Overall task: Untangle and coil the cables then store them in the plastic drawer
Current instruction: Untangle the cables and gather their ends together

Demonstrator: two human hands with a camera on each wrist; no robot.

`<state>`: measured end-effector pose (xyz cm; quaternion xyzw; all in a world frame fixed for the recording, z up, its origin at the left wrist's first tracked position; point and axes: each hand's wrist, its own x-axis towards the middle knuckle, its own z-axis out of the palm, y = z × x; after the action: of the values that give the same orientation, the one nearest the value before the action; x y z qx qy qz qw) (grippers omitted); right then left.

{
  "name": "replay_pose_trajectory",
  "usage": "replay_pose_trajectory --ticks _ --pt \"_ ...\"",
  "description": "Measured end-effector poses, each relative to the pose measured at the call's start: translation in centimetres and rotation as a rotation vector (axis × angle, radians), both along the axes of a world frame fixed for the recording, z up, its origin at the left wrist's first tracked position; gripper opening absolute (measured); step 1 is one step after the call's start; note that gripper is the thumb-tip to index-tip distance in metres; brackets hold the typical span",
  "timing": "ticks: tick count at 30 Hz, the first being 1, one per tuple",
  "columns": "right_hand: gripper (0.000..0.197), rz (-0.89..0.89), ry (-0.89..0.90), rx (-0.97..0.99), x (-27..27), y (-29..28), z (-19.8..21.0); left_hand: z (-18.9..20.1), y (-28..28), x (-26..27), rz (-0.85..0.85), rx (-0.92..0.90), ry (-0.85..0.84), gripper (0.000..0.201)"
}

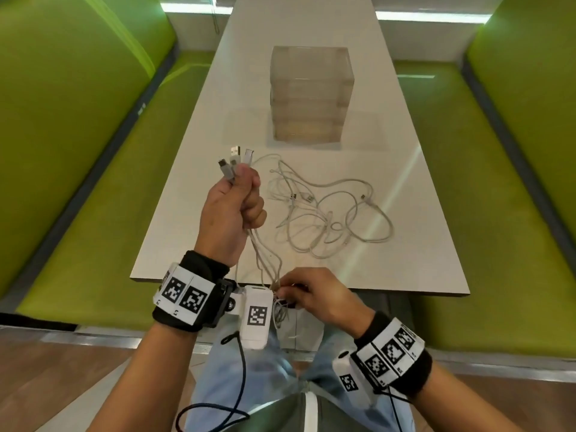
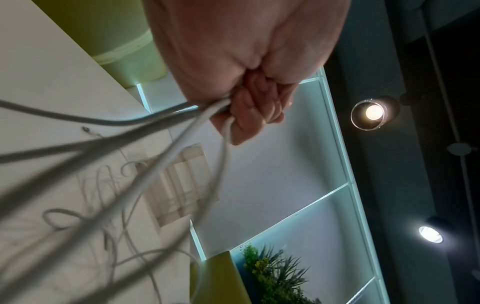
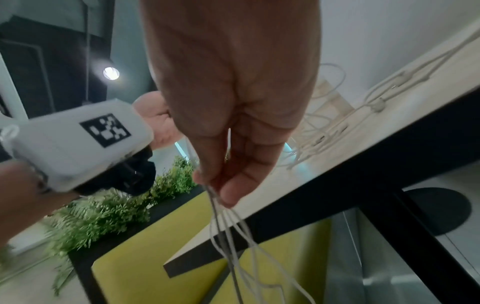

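Above the near edge of the table (image 1: 187,263), your left hand (image 1: 232,213) is fisted round a bunch of white cables (image 1: 258,254), three plug ends (image 1: 235,157) sticking up out of the top of the fist. Your right hand (image 1: 318,294) sits lower and nearer, just off the table edge, fingertips (image 3: 228,193) pinching the same strands where they hang down in loose loops.

The rest of the cables, a tangle (image 1: 327,213), lies on the table just right of your left hand, and at least one strand runs from your fist into it. That link is probably the main risk: if you pull the held bunch toward you, you would likely cinch the knots tighter or drag the whole pile over the near edge.

With several strands in one pinch, you could coil them together rather than singly, so I would separate one first.

The plastic drawer (image 1: 311,98) unit stands beyond the tangle, near the table's middle, and looks closed. With both hands full, opening it could cost you a coil.
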<state>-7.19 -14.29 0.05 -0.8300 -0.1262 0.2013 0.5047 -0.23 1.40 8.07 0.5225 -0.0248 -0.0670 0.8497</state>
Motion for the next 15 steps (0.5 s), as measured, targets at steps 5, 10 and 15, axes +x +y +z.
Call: replay_pose_trajectory --ticks 5,10,15 --pt "0.026 -0.422 0.029 -0.255 1.3 -4.6 0.0 -0.8 1.1 0.0 0.029 0.005 0.064 0.035" --pt "0.044 -0.559 0.033 -0.582 4.4 -7.0 -1.3 -1.3 0.0 -0.5 -0.005 0.038 0.077 0.036" --pt "0.02 -0.625 0.025 -0.474 6.4 -6.0 -2.1 -1.3 -0.5 -0.7 -0.026 0.072 0.081 0.036"
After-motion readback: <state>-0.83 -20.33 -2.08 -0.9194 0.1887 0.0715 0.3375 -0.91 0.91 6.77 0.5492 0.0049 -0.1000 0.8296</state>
